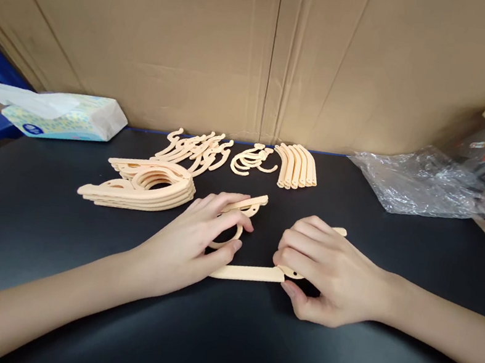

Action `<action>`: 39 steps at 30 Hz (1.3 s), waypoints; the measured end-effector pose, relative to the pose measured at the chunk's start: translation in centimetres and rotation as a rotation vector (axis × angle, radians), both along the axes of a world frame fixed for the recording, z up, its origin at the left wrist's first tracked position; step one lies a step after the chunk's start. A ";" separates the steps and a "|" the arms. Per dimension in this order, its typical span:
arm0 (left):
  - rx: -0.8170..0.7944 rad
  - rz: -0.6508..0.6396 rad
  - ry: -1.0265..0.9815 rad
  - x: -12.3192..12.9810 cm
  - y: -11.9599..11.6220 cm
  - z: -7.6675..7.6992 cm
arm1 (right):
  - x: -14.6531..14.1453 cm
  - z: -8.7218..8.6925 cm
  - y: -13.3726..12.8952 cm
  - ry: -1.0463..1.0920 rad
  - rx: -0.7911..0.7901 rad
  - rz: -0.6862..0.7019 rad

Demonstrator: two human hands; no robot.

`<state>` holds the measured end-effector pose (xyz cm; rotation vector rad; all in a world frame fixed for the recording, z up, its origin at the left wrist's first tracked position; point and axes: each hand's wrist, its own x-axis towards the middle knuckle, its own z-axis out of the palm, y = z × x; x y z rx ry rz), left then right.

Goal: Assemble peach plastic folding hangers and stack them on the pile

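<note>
Between my hands lies a cream plastic piece [249,273], a long flat bar whose right end meets a part with a small hole under my right fingers. My right hand [325,271] is closed around that part, its thumb at the bar's end; a cream tip sticks out behind the knuckles. My left hand [199,239] grips a cream piece with a curved hook [235,236], thumb and fingers around it, and rests over the bar's left end. How the pieces join under my hands is hidden.
Stacked cream hanger frames [141,195] lie at the left. Behind are loose arms [201,149], hooks [253,161] and a row of curved bars [296,166]. A tissue pack [66,116] is back left, a clear plastic bag [430,183] back right, before a cardboard wall [178,39].
</note>
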<state>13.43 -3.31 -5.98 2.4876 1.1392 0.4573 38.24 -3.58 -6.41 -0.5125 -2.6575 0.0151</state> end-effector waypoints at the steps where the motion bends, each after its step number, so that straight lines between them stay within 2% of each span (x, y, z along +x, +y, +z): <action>1: -0.009 0.027 -0.013 0.0 0.0 -0.1 | 0.0 0.0 0.0 -0.004 -0.006 0.000; 6: -0.019 0.092 -0.055 0.0 0.1 -0.5 | 0.0 0.0 0.2 -0.016 0.036 -0.035; 12: -0.127 0.158 -0.222 0.0 0.1 -0.6 | 0.3 -0.2 0.4 -0.013 0.042 -0.125; 14: -0.093 0.175 -0.240 0.0 0.2 -0.7 | 0.5 -0.3 0.5 0.011 0.015 -0.162; 18: 0.040 0.197 -0.154 -0.1 0.4 -0.6 | 0.6 -0.5 0.6 0.061 -0.020 -0.238; 21: 0.049 0.216 -0.105 -0.2 0.4 -0.5 | 0.7 -0.6 0.7 0.076 -0.053 -0.274; 23: 0.051 0.212 -0.071 -0.2 0.4 -0.4 | 0.7 -0.5 0.8 0.091 -0.113 -0.233; 27: 0.067 0.196 -0.019 -0.2 0.4 -0.5 | 0.9 -0.2 0.7 0.137 -0.236 -0.025; 31: 0.074 0.195 0.001 -0.2 0.4 -0.4 | 0.9 -0.2 0.4 0.202 -0.268 0.141; 39: 0.104 0.178 0.024 -0.2 0.4 -0.6 | 0.5 -0.4 0.3 0.165 -0.190 0.093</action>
